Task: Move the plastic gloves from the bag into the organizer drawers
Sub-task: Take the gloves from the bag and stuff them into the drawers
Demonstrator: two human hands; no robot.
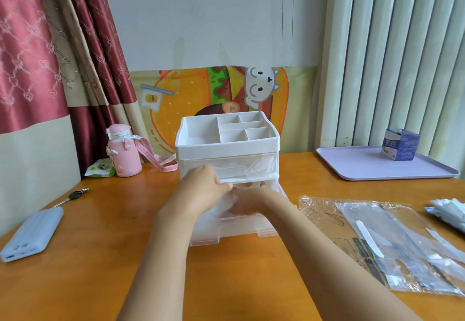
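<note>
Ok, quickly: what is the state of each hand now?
Left hand: fingers bent against the upper drawer front; grip cannot be told.
Right hand: open, pressing gloves down in the lower drawer.

We note orange-brown wooden table [226,270]: smooth, lacquered gloss. White plastic organizer [226,144] at 12 o'clock: matt opaque top, translucent frosted drawers. Clear crinkled plastic bag [377,245] at 3 o'clock: shiny, wrinkled film. Lilac plastic tray [364,167] at 2 o'clock: matt, smooth. Dark red cloth curtain [25,56] at 10 o'clock: satin sheen, embroidered.
</note>
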